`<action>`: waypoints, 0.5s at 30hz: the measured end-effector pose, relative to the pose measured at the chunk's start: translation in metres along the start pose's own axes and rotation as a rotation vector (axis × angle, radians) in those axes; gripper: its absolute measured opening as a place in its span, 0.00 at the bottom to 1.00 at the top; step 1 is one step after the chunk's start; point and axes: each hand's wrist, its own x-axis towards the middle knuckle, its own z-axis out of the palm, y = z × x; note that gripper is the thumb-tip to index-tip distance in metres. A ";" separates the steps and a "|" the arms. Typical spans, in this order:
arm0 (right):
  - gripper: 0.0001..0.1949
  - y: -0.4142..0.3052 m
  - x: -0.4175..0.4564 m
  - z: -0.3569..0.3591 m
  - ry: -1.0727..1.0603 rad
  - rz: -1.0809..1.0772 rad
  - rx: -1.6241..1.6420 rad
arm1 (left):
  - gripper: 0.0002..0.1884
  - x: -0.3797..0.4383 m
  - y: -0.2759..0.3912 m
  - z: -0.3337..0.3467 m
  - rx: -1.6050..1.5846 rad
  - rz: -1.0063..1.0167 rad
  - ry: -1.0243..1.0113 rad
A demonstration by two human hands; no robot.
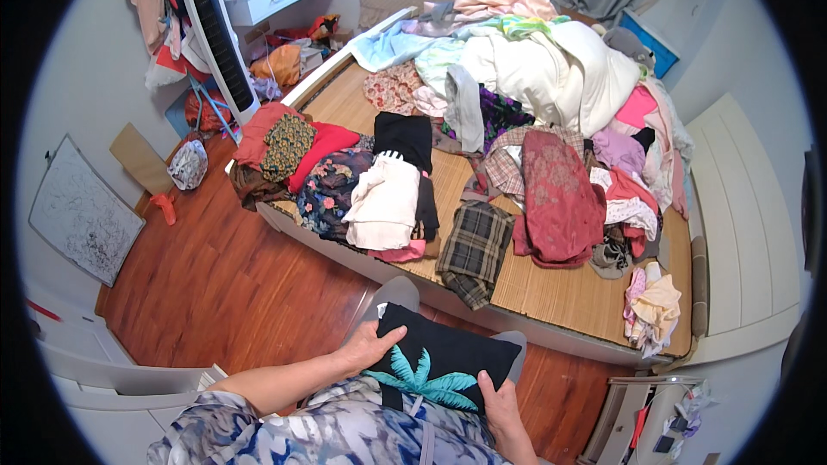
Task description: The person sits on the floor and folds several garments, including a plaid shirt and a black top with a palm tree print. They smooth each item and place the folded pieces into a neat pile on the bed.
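A folded black garment with a turquoise palm-leaf print (446, 342) lies over my lap, held at both ends. My left hand (373, 347) grips its left end, thumb on top. At its lower right end my right hand (499, 400) pinches the edge, thumb on top; the fingers beneath are hidden. Beyond it, on the bed's edge, lie a folded dark plaid garment (477, 239), a folded cream garment (384, 200) and a dark floral garment (328, 187). A dark red patterned garment (559, 200) lies right of the plaid one.
A white quilt (543, 71) and heaped clothes cover the far part of the bed, which has a bamboo mat (555, 297). Small light garments (654, 307) lie near the headboard (749, 226). A tower fan (223, 45) and a scribbled whiteboard (87, 213) stand left.
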 end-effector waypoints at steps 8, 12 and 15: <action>0.16 -0.005 0.010 0.000 0.105 -0.048 0.042 | 0.24 0.020 0.004 0.000 0.013 0.092 0.053; 0.15 -0.012 0.004 0.000 0.099 0.021 0.068 | 0.24 0.021 0.001 -0.005 0.057 -0.059 0.041; 0.14 0.000 -0.002 -0.005 0.071 0.124 0.086 | 0.20 0.008 0.005 -0.009 -0.006 -0.297 -0.055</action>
